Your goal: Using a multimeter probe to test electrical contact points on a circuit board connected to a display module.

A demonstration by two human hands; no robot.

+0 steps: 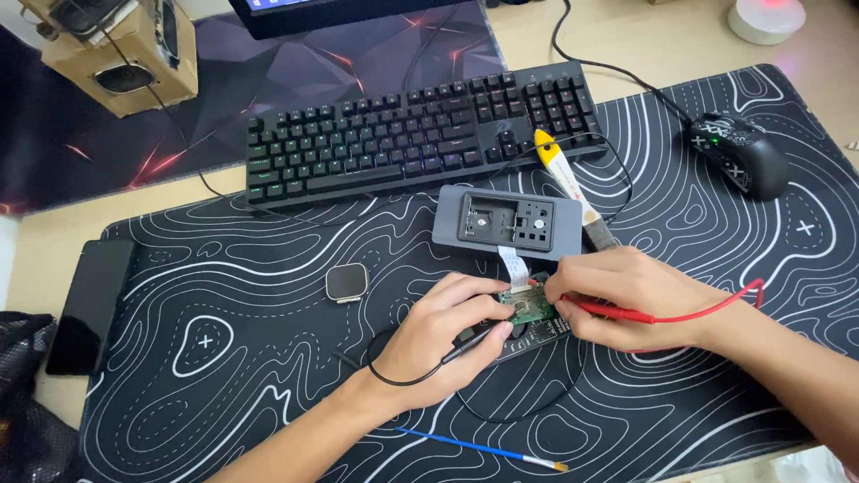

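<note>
Small green circuit board [528,304] sat on a dark base [537,329] near the middle of the black desk mat [268,376], just in front of the grey metal case [506,222]. A white ribbon cable [512,261] ran from the case down to the board.

Left hand [447,335] was closed on a black probe [479,340], fingertips resting at the board's left edge. Right hand [626,300] was closed on a red probe [617,311], tip at the board's right edge. Exact contact points were too small to tell.

My read on doing it well: brace both wrists on the mat, keep each tip on one pad only, avoid bridging neighbours, don't tug the ribbon.

Board looked small, green, densely populated, mostly hidden by fingers. Red lead [716,309] looped off over the right wrist; black lead [412,380] curled under the left.

Around it: yellow-handled tool [565,179] lying across the case's corner, square watch body [346,283] left of the hands, blue-handled brush [483,447] near the mat's front edge, keyboard [420,134] behind, mouse [743,152] right, phone [89,304] far left.
</note>
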